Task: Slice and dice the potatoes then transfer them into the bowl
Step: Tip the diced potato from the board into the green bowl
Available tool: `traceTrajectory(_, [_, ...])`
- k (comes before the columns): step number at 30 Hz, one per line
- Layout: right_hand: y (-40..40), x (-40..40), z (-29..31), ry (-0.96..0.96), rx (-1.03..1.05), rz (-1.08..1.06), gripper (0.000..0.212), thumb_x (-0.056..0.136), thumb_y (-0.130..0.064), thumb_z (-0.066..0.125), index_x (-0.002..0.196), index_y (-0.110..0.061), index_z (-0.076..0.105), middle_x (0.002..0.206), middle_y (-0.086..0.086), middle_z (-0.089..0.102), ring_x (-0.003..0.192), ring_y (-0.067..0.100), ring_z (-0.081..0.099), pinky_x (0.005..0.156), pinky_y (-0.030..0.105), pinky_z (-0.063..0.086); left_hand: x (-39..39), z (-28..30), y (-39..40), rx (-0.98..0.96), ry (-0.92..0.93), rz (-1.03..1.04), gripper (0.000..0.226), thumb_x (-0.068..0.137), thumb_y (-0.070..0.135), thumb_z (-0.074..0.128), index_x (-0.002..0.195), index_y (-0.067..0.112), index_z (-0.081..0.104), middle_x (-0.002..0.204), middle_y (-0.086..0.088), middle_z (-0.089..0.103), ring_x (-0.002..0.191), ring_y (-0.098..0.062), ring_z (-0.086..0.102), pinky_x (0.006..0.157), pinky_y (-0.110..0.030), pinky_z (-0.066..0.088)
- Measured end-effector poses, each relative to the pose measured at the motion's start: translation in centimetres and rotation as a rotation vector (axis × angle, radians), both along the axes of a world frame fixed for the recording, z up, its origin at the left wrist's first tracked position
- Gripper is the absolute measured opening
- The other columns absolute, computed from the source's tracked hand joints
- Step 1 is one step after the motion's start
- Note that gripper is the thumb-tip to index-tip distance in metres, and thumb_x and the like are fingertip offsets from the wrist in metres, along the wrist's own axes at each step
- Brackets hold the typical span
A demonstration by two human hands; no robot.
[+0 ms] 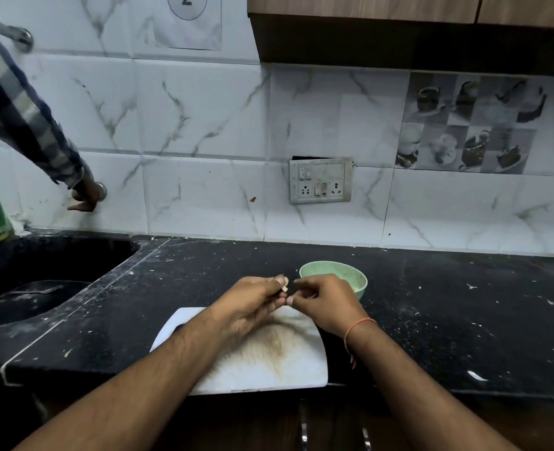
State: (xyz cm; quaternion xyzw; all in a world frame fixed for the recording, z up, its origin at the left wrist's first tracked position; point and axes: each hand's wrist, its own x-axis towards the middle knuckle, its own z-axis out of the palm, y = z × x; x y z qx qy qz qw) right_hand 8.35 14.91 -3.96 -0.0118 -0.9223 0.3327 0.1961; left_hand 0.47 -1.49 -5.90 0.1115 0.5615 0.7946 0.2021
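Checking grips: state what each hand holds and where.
Left hand pinches a small potato piece between fingertips. Right hand: fingers curled, no held thing visible.

A pale green bowl sits upright on a black, crumb-flecked counter, just beyond the far right corner of a white cutting board stained brown across its middle. The bowl's near rim is partly hidden behind a hand; pale residue shows on its inner wall, and its contents cannot be made out. 1 small, pale piece of potato is held above the board's far edge, just left of the bowl, pinched at fingertips. The board lies flat at the counter's front edge.
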Motion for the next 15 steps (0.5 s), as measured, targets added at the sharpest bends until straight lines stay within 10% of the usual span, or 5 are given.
traceTrajectory(10, [7.8,-2.2,4.9,0.053,-0.019,-0.137,0.020,0.097,-0.020,0.067,0.108,-0.030,0.081,0.093,-0.014,0.078,0.092,0.004,0.069,0.077,0.021,0.046,-3.2,7.7,8.6,-0.534,0.678,-0.022,0.014,0.102,0.009,0.069,0.107,0.005,0.081,0.089,-0.014,0.081,0.076,-0.011,0.072,0.081,-0.027,0.064])
traceTrajectory(15, [10.5,-3.2,3.9,0.016,0.022,-0.100,0.034,0.094,-0.015,0.071,0.125,-0.027,0.075,0.113,-0.010,0.077,0.105,0.006,0.069,0.102,0.025,0.051,-4.4,7.9,9.8,-0.752,0.798,0.001,0.011,0.100,0.017,0.073,0.104,0.012,0.083,0.087,0.001,0.082,0.080,-0.012,0.080,0.086,-0.037,0.066])
